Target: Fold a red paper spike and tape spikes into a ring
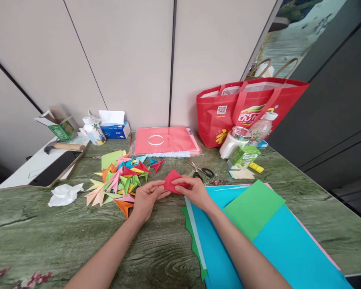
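Observation:
A small red piece of folded paper (173,179) is held up between both hands above the table. My left hand (147,199) pinches its left corner, fingers closed on it. On the right side, my right hand (195,191) grips the same paper, its thumb and fingers covering that corner. Just left of my hands lies a heap of folded paper pieces (122,178) in orange, pink, green, yellow, blue and red. Under my right forearm is a stack of large coloured sheets (219,224), mostly blue, with a green square sheet (255,208) on top.
Scissors (202,170) lie beyond my right hand. Behind stand a packet of red paper (165,140), a red bag (219,120), a bottle (263,126) and a green box (243,156). On the left are a crumpled tissue (65,194), a phone (56,168), a hammer (67,147) and a tissue box (116,129).

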Demonstrator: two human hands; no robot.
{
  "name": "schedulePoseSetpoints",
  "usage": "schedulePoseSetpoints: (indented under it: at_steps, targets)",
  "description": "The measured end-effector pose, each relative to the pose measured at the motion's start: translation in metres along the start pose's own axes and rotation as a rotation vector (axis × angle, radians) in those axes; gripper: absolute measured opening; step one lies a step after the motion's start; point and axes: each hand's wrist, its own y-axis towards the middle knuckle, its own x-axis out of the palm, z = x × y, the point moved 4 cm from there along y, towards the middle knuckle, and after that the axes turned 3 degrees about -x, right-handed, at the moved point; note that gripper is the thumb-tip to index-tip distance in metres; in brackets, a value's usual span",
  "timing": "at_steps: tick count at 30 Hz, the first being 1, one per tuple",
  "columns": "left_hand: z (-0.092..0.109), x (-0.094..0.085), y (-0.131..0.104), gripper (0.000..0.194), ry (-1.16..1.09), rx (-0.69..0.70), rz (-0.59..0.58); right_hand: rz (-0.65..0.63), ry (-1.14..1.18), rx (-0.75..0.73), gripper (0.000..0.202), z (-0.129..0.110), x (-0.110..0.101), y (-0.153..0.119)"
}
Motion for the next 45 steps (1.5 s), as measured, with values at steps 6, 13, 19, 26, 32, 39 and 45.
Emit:
schedulePoseSetpoints:
  at_steps: [6, 13, 19, 26, 32, 39, 45]
  targets:
    - [0.0016, 0.0034, 0.0002, 0.029, -0.032, -0.001, -0.076, 0.022, 0.009, -0.004, 0.014, -0.0019, -0.0022, -0.0001]
    - [0.0016, 0.0021, 0.0002, 0.026, -0.020, -0.013, -0.075, 0.015, 0.002, -0.005, 0.013, 0.0002, -0.0030, -0.0003]
    - [0.0013, 0.0026, -0.0001, 0.027, -0.025, -0.015, -0.062, 0.010, 0.033, 0.002, 0.013, -0.0014, -0.0026, 0.0001]
    - [0.0017, 0.0021, -0.0002, 0.028, -0.015, 0.005, -0.047, 0.007, 0.053, -0.012, 0.012, -0.0055, -0.0027, 0.0001]
    - [0.0024, 0.0018, 0.0002, 0.023, 0.084, 0.025, -0.034, -0.032, 0.041, -0.035, 0.014, -0.0065, -0.0009, -0.0009]
    - [0.0002, -0.0008, 0.0010, 0.023, 0.065, 0.011, 0.003, -0.046, 0.055, -0.032, 0.014, -0.0084, -0.0001, -0.0014]
    - [0.0003, -0.0003, 0.0005, 0.025, 0.056, -0.010, 0.024, -0.055, 0.059, -0.031, 0.015, -0.0070, -0.0004, -0.0008]
